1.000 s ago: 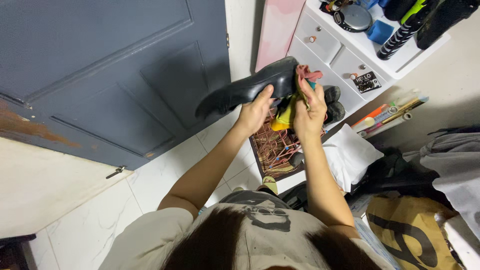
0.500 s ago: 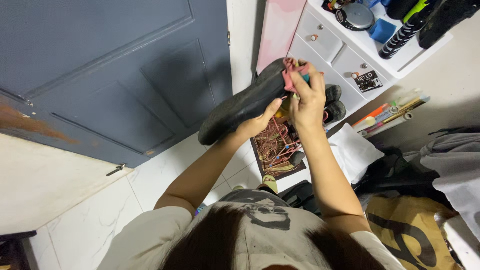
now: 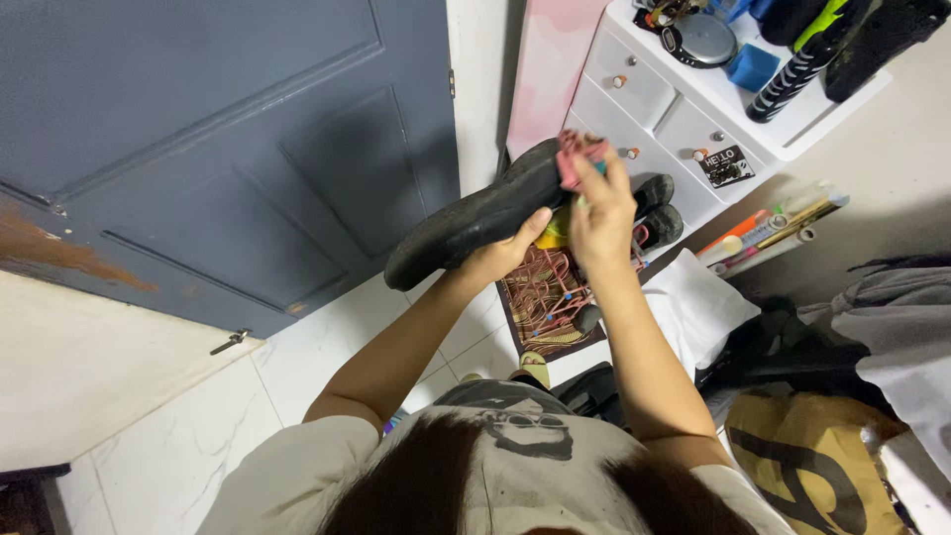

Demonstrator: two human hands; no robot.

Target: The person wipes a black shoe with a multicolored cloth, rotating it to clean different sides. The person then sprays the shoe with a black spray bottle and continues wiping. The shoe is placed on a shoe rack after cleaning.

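Head view: at frame centre, above a rack, the left hand [image 3: 500, 256] is wrapped under a black leather shoe [image 3: 475, 213], sole up. The right hand [image 3: 599, 203] pinches a pink rag [image 3: 575, 159] against its heel. The shoe looks light, stiff-soled, slick; the midsole grip suits it.

Both forearms are reaching forward and up, the left hand [image 3: 503, 253] curling in a grip, the right hand [image 3: 600, 213] pinching with raised fingers
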